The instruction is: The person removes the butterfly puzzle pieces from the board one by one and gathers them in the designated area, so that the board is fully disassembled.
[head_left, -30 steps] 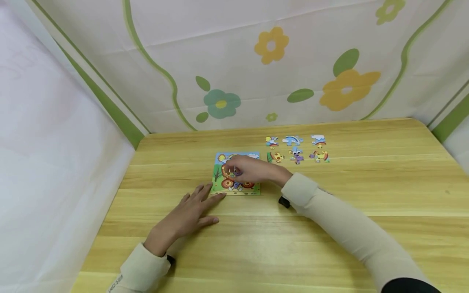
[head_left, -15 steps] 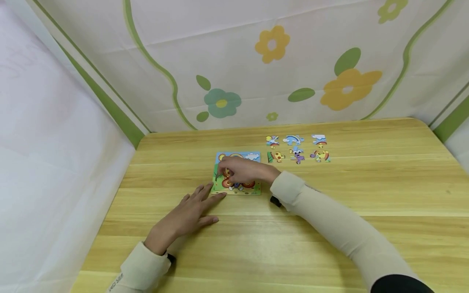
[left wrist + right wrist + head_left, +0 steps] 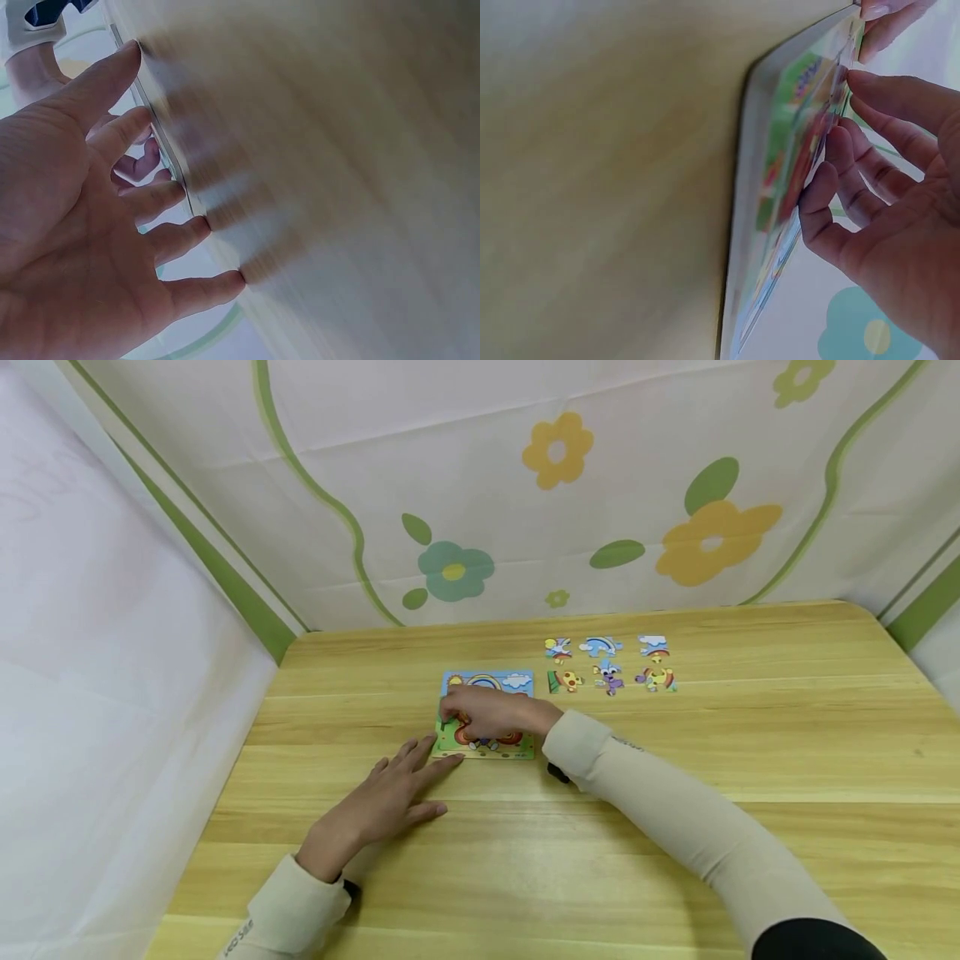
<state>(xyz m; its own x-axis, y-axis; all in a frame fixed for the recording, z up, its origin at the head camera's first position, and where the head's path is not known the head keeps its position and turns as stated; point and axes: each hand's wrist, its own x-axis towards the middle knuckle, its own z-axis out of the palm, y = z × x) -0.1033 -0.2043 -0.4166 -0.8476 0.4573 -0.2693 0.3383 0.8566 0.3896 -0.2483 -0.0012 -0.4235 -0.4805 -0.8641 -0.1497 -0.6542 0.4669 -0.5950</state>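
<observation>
A square picture puzzle board (image 3: 517,681) lies on the wooden table in the head view, with a sun, rainbow and cloud along its top. My right hand (image 3: 491,710) reaches across its middle, thumb and index finger pinching low at the left part. The puzzle piece there is hidden under the fingers. From the right wrist view, the curled fingertips (image 3: 840,142) meet the board's face. My left hand (image 3: 386,797) lies spread with fingertips on the table and at the board's lower left corner. Its fingers (image 3: 199,292) are apart and hold nothing in the left wrist view.
Right of the board lie several loose puzzle pieces in two rows, among them a rainbow piece (image 3: 600,647), a purple piece (image 3: 609,678) and a yellow spotted one (image 3: 566,681). A white flowered cloth (image 3: 337,443) hangs behind the table (image 3: 600,868).
My right hand has moved left over the board and come down at its left part, uncovering the rainbow at the top. The left hand and the loose pieces have stayed put.
</observation>
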